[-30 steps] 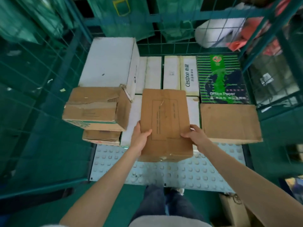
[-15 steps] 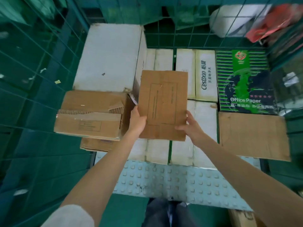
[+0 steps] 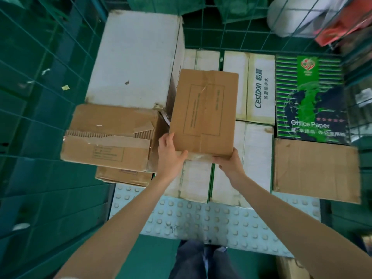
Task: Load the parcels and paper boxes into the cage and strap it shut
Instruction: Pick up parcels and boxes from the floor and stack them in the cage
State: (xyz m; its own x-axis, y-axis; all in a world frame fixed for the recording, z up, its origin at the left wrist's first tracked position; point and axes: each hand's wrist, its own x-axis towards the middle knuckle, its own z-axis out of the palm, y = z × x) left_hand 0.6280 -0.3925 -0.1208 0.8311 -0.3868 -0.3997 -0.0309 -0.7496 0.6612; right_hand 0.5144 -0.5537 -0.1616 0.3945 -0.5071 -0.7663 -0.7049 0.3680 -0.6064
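Observation:
A brown cardboard box (image 3: pixel 204 111) with a printed frame on top sits above the white boxes (image 3: pixel 255 162) in the middle of the green wire cage (image 3: pixel 237 39). My left hand (image 3: pixel 169 156) grips its near left corner, and my right hand (image 3: pixel 229 164) holds its near right corner from below. To its left stands a tall white box (image 3: pixel 136 57), with a torn brown carton (image 3: pixel 108 137) in front of that. A green Office Paper box (image 3: pixel 310 97) and a plain brown box (image 3: pixel 316 170) lie on the right.
The cage floor is a pale studded plate (image 3: pixel 211 220), bare along its near edge. Green mesh walls (image 3: pixel 40 97) close the left, back and right. White and red bags (image 3: pixel 302 15) lie beyond the back right mesh. My legs (image 3: pixel 201 260) stand at the opening.
Both hands have carried the brown box farther into the cage, from over the studded floor edge to above the white boxes beside the tall white box.

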